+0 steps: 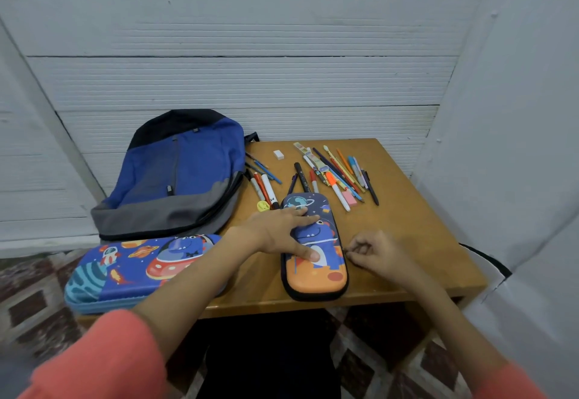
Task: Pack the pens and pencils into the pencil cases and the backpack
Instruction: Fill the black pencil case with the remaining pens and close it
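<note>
A small dinosaur pencil case (322, 279), navy and orange, lies shut on the wooden table (416, 229). My left hand (279, 232) presses flat on its top, fingers spread. My right hand (376, 253) pinches the zipper pull at the case's right edge. A larger blue space-print pencil case (125, 273) lies shut at the table's left front corner. The blue and grey backpack (175, 176) lies flat at the back left. Loose pens and pencils (341, 173) are scattered behind the small case, with a smaller group of pens (263, 182) beside the backpack.
A white eraser (278, 154), a pink eraser (349, 198) and a small yellow round item (263, 206) lie among the pens. White panelled walls close in behind and to the right. Patterned floor shows below the table's front edge.
</note>
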`<state>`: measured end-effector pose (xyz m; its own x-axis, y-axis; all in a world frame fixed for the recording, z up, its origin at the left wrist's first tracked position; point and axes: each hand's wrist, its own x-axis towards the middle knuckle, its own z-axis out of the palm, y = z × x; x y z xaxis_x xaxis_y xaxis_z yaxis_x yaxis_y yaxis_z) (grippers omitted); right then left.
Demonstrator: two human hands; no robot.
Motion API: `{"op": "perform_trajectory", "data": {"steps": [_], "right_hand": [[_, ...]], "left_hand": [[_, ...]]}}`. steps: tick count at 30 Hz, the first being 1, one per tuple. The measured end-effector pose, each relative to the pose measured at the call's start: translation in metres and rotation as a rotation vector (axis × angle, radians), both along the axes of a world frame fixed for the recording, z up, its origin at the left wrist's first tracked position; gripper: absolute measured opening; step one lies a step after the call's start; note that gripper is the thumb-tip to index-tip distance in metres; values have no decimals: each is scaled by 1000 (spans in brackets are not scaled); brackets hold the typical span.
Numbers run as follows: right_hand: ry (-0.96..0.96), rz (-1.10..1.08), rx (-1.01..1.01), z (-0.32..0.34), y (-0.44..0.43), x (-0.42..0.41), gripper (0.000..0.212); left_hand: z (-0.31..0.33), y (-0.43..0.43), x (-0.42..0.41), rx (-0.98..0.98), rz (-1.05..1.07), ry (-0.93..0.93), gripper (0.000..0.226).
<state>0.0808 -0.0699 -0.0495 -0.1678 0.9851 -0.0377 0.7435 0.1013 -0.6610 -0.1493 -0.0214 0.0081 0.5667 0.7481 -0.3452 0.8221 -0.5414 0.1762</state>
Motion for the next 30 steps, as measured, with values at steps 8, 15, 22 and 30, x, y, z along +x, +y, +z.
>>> {"op": "perform_trajectory", "data": {"steps": [8,15,22,30], "right_hand": [[78,67,-73,1,-27,5,27],[69,106,-83,6,-48,3,10],[-5,152,-50,11,-48,-1,28],[92,237,-170,16,-58,-8,5]], "left_hand": [[-2,-1,-1,-1,14,-21,87],[-7,3,-1,0,21,-16,88],[-10,4,-2,7,26,-27,89],[-9,2,-2,6,24,-22,88]]}}
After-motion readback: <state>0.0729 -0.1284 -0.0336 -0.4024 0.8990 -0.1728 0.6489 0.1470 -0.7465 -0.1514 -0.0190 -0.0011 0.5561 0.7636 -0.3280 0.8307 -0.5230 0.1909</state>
